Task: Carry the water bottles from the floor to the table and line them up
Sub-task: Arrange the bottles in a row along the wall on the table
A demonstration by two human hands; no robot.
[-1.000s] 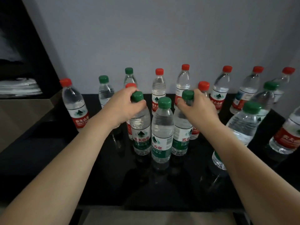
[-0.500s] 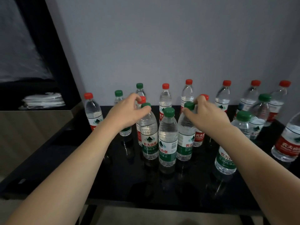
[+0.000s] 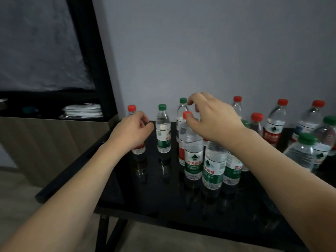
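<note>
My left hand (image 3: pixel 133 130) has its fingers curled loosely inward and its grip holds nothing; it hangs in front of the red-capped bottle at the far left (image 3: pixel 135 131), and I cannot tell if it touches that bottle. My right hand (image 3: pixel 211 118) is raised over the middle group, with fingers bent and spread a little, and its grip also holds nothing. Its thumb is just beside the red cap (image 3: pixel 187 114) of a bottle that stands behind the front ones; whether they touch, I cannot tell.

All the water bottles I see stand upright on the black glossy tabletop (image 3: pixel 163 200), near the grey wall (image 3: pixel 200 51). From the left: the red-capped bottle half hidden by my left hand, then a green-capped bottle (image 3: pixel 163 130) standing alone, then another green-capped one further back (image 3: pixel 182 110). Under my right wrist three green-label bottles (image 3: pixel 212 164) stand close together in a short row, and my arm covers their caps. To the right there are more red-capped bottles (image 3: pixel 274 122) along the wall, and green-capped bottles (image 3: pixel 303 151) nearer to me at the right edge.

At the far left, outside the tabletop, a dark shelf holds a stack of white folded things (image 3: pixel 82 110).
</note>
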